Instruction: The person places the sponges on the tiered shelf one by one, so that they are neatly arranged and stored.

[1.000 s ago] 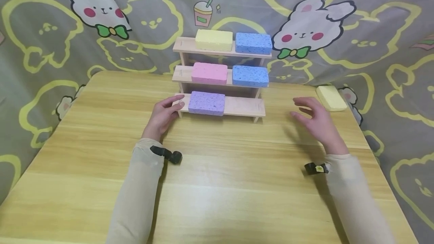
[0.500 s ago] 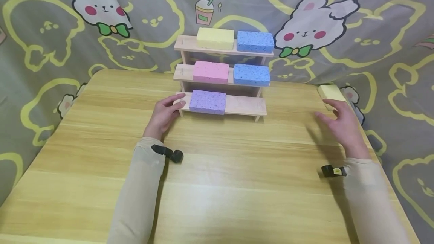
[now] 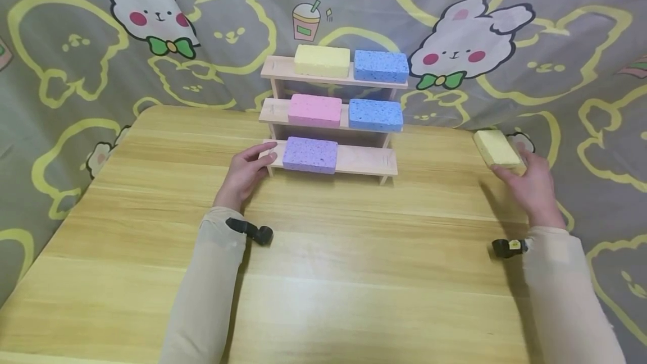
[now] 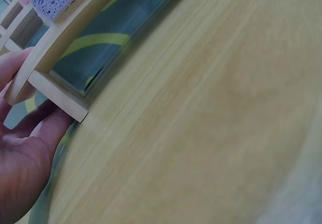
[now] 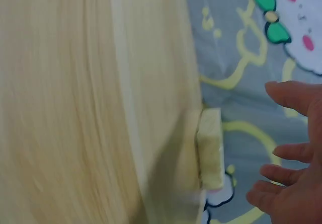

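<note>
My left hand [image 3: 241,177] grips the left end of the lowest tier of a three-tier wooden display rack [image 3: 361,157]. In the left wrist view the fingers of that hand [image 4: 25,168] lie around the board's end and its leg. A purple sponge [image 3: 310,155] lies on this tier, close to the fingertips. Over at the table's right edge, my right hand [image 3: 536,187] is beside a pale yellow sponge [image 3: 497,148], overlapping its near corner in the head view. The right wrist view shows thumb and fingers spread, with a gap to the sponge [image 5: 211,148].
A pink sponge [image 3: 315,110] and a blue sponge [image 3: 376,114] sit on the middle tier. Above them, the top tier holds a yellow sponge [image 3: 322,60] and another blue sponge [image 3: 381,66]. A patterned curtain [image 3: 227,16] hangs behind the wooden table [image 3: 323,274].
The right hand has moved rightward across the table to the yellow sponge at the edge. My left hand has stayed at the rack's end, and the sponges have not moved.
</note>
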The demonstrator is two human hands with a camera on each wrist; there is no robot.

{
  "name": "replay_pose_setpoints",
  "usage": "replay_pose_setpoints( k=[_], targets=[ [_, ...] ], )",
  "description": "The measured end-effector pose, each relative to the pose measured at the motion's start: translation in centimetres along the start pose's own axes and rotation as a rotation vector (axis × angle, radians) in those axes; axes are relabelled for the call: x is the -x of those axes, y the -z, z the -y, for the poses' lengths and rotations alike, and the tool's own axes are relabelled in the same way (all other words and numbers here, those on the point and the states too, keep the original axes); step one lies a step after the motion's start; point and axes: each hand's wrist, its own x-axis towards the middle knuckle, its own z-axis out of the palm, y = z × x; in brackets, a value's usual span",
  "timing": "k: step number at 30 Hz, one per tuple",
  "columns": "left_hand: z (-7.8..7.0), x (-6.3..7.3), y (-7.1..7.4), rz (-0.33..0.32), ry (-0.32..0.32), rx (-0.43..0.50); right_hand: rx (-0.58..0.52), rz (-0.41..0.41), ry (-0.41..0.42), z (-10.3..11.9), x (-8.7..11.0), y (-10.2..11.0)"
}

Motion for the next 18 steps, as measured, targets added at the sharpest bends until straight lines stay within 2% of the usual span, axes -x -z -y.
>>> replay_pose_setpoints(
  k=[6, 13, 18],
  targets=[
    [-0.2, -0.2, 0.1, 0.005, -0.007, -0.005, 0.062, 0.045, -0.003, -1.3, -1.8, 0.5],
    [-0.1, -0.1, 0.1, 0.005, -0.001, -0.003, 0.096, 0.126, -0.069, -2.8, -3.7, 0.4],
    [0.1, 0.0, 0.1, 0.005, -0.009, 0.007, 0.114, 0.151, -0.107, -3.3, -4.9, 0.1]
  ],
)
